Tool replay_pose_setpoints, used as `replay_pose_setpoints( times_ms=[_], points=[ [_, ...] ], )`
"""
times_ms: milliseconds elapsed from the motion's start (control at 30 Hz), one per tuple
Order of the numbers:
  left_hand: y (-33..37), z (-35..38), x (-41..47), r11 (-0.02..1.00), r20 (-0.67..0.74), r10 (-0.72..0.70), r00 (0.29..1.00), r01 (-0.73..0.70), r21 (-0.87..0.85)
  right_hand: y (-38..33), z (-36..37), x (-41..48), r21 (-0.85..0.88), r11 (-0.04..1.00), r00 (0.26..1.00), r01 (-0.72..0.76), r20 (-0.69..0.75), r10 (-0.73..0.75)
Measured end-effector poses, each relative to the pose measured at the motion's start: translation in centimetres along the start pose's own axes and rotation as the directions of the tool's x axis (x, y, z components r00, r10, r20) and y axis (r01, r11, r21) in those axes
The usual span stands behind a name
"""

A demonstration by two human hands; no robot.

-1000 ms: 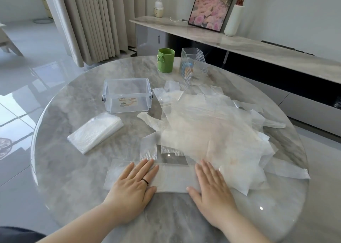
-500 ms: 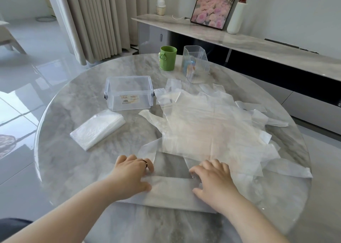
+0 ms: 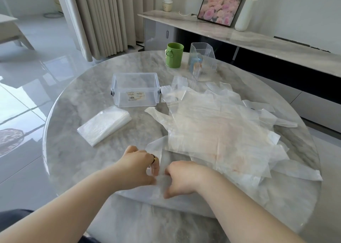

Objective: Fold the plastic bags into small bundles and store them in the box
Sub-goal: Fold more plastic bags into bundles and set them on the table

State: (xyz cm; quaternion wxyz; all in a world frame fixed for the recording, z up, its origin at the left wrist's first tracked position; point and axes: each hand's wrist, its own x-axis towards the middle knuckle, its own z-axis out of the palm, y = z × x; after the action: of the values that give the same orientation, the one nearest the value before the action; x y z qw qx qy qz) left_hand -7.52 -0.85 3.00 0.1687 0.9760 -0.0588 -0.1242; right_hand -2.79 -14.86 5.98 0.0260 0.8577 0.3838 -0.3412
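A folded strip of clear plastic bag lies near the table's front edge. My left hand and my right hand have come close together, and both pinch this strip with curled fingers. A loose pile of translucent plastic bags spreads across the right half of the table. The clear plastic box stands open at the back left of the pile and nothing shows inside it. A flat white stack of folded bags lies in front of the box, to the left.
The round marble table carries a green cup and a ribbed clear holder at its far side. Behind runs a long marble sideboard with a framed picture and a white vase. Curtains hang at the back left.
My hands lay flat and apart on the strip, then curled over it. Now they have moved together, bringing the strip's ends toward the middle.
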Motion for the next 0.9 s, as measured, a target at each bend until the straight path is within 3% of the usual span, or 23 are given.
replay_pose_setpoints(
  times_ms=[33, 100, 167, 200, 300, 433, 533, 600, 767, 833, 900],
  points=[
    [0.0, -0.2, 0.0, 1.000, -0.070, 0.003, 0.998, -0.004, -0.019, 0.1, -0.2, 0.4, 0.008, 1.000, 1.000, -0.006, 0.023, 0.005],
    [-0.3, 0.1, 0.1, 0.996, -0.348, 0.075, 0.935, -0.050, 0.079, 0.5, -0.5, 0.8, 0.118, 0.993, 1.000, -0.025, 0.022, 0.022],
    [-0.6, 0.3, -0.1, 0.997, -0.506, 0.064, 0.860, -0.036, 0.064, 1.4, -0.5, 1.3, 0.388, 0.920, 0.995, -0.055, -0.051, 0.081],
    [-0.8, 0.4, -0.2, 0.998, -0.562, 0.057, 0.825, -0.035, 0.050, 2.0, -0.4, 1.4, 0.545, 0.836, 0.985, -0.058, -0.106, 0.137],
    [-0.6, 1.0, -0.7, 0.996, -0.608, 0.065, 0.792, -0.018, 0.082, 3.8, 0.2, 1.9, 0.853, 0.521, 0.914, 0.020, -0.226, 0.336],
    [-0.3, 2.5, -1.0, 0.986, -0.505, 0.121, 0.854, -0.046, 0.158, 5.1, 0.3, 1.9, 0.988, 0.099, 0.863, 0.121, -0.155, 0.481],
    [0.0, 4.4, -0.8, 0.977, -0.474, 0.189, 0.860, -0.115, 0.179, 5.3, 0.5, 2.1, 0.992, -0.029, 0.844, 0.122, -0.088, 0.528],
    [0.2, 5.0, -0.6, 0.971, -0.477, 0.219, 0.851, -0.142, 0.191, 5.2, 0.9, 2.6, 0.992, 0.001, 0.831, 0.127, -0.107, 0.546],
    [0.7, 5.4, 0.2, 0.931, -0.522, 0.348, 0.779, -0.221, 0.291, 5.2, 1.1, 2.4, 0.939, 0.337, 0.730, 0.066, -0.275, 0.626],
    [0.7, 5.8, 0.4, 0.915, -0.514, 0.378, 0.770, -0.227, 0.333, 5.9, 1.4, 1.2, 0.845, 0.534, 0.714, -0.011, -0.367, 0.596],
    [0.6, 6.2, 0.5, 0.901, -0.483, 0.400, 0.779, -0.238, 0.363, 6.3, 2.4, -0.9, 0.567, 0.819, 0.661, -0.091, -0.580, 0.475]
  ],
)
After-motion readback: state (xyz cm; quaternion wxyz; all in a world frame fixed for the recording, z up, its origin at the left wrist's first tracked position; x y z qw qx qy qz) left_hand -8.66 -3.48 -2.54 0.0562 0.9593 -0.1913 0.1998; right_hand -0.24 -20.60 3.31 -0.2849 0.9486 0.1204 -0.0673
